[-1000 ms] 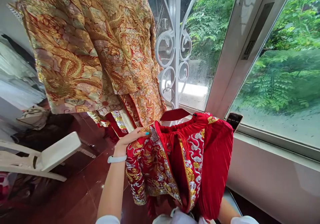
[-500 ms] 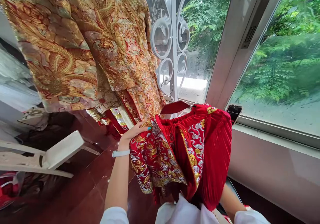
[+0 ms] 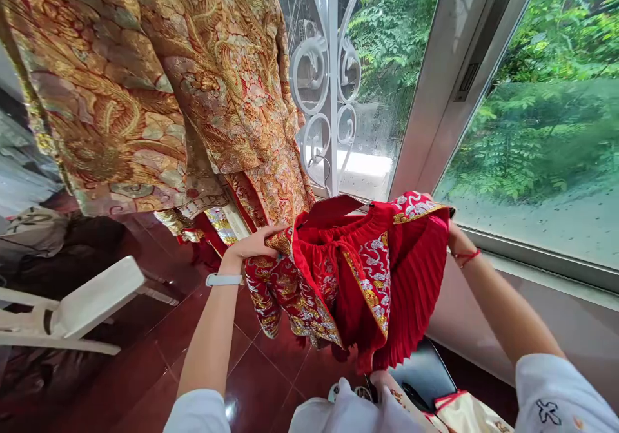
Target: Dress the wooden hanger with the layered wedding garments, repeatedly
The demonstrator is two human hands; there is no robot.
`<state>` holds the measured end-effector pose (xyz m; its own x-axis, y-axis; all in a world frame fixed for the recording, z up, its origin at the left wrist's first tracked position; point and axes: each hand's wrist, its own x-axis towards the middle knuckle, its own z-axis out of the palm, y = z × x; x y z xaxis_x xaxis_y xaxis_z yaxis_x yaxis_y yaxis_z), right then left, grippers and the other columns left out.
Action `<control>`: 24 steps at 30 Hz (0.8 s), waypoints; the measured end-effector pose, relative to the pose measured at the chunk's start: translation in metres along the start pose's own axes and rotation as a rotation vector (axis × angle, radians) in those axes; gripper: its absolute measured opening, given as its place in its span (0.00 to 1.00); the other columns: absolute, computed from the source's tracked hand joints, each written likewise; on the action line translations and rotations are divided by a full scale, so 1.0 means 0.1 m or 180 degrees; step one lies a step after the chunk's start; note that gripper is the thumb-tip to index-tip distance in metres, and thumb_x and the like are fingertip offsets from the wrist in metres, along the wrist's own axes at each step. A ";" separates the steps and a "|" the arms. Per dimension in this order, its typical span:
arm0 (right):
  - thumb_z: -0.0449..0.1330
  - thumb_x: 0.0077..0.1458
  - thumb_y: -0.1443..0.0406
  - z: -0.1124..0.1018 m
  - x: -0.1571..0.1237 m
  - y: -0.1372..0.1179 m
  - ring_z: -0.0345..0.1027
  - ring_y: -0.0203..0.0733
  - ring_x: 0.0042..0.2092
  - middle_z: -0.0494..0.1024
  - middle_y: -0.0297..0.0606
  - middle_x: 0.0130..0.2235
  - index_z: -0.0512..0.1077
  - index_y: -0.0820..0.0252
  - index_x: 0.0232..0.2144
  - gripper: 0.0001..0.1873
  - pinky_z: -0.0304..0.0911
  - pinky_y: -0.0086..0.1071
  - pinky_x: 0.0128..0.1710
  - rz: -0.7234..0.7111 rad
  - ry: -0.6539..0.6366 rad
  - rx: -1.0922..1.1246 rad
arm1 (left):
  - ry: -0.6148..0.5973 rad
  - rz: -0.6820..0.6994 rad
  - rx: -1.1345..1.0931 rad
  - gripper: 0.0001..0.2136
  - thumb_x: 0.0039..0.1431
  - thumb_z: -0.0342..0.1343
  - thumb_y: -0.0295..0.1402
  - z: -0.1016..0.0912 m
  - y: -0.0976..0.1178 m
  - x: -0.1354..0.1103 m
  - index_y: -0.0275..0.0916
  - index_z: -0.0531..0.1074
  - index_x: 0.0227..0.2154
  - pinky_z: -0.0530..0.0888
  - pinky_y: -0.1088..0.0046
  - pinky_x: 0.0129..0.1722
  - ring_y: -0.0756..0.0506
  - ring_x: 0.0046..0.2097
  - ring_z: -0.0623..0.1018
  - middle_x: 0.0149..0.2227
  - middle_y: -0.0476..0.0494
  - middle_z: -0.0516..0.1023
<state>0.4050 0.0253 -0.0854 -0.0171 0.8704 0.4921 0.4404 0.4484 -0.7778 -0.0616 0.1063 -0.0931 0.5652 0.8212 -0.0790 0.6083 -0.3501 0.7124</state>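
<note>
A red jacket (image 3: pixel 309 301) with gold and silver embroidery hangs over a red pleated skirt (image 3: pixel 418 291) with a gathered, tied waist. Both are on a red hanger (image 3: pixel 333 212), its thin metal hook near the white scrollwork. My left hand (image 3: pixel 254 243), a white band on the wrist, grips the jacket's left shoulder edge, fingers curled into the cloth. At the opposite shoulder, my right hand (image 3: pixel 454 238) is closed on the jacket, its fingers mostly hidden behind the fabric. The jacket front lies open.
A large gold embroidered garment (image 3: pixel 193 98) hangs at upper left. White scrollwork (image 3: pixel 333 85) stands before the windows. A white chair (image 3: pixel 97 298) is at left on the dark red tiled floor (image 3: pixel 193 343). Below the skirt is a dark glossy surface (image 3: pixel 423 372).
My right hand has come up from below the skirt to the jacket's right shoulder, drawing the embroidered cloth over it. The skirt's pleats now fan out. My left hand stays on its shoulder.
</note>
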 end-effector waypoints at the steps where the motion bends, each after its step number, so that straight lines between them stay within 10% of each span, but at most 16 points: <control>1: 0.63 0.53 0.45 -0.08 0.12 -0.04 0.74 0.47 0.40 0.80 0.40 0.39 0.78 0.53 0.42 0.23 0.72 0.38 0.39 -0.0039 -0.0178 -0.0091 | -0.0033 0.0130 0.0101 0.39 0.39 0.60 0.32 0.01 0.03 0.05 0.42 0.67 0.62 0.63 0.59 0.66 0.35 0.65 0.68 0.66 0.43 0.68; 6: 0.59 0.55 0.60 -0.40 0.52 -0.33 0.69 0.42 0.33 0.76 0.42 0.34 0.81 0.59 0.30 0.12 0.68 0.35 0.35 -0.0749 -0.0475 -0.1227 | 0.0165 0.0294 0.0369 0.40 0.46 0.60 0.34 0.18 0.24 0.32 0.43 0.62 0.66 0.63 0.62 0.66 0.36 0.68 0.65 0.69 0.42 0.63; 16: 0.46 0.58 0.74 -0.38 0.42 -0.19 0.74 0.43 0.40 0.81 0.42 0.40 0.79 0.59 0.41 0.22 0.67 0.34 0.40 -0.0931 -0.0038 -0.2279 | 0.0447 -0.0143 0.0306 0.36 0.49 0.61 0.49 0.29 0.26 0.36 0.41 0.68 0.62 0.63 0.58 0.65 0.33 0.65 0.68 0.65 0.39 0.70; 24: 0.50 0.67 0.70 -0.22 -0.22 -1.11 0.72 0.44 0.41 0.79 0.42 0.44 0.71 0.50 0.55 0.20 0.67 0.35 0.37 -0.1613 0.0063 -0.2919 | 0.0723 -0.0109 0.0322 0.37 0.50 0.58 0.52 0.30 0.26 0.06 0.37 0.68 0.62 0.63 0.57 0.65 0.33 0.65 0.68 0.65 0.37 0.70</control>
<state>0.3760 -0.0478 -0.0013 -0.3786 0.6165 0.6903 0.8977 0.4262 0.1117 -0.0252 0.0887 -0.0957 0.4104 0.9096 0.0651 0.6840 -0.3543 0.6377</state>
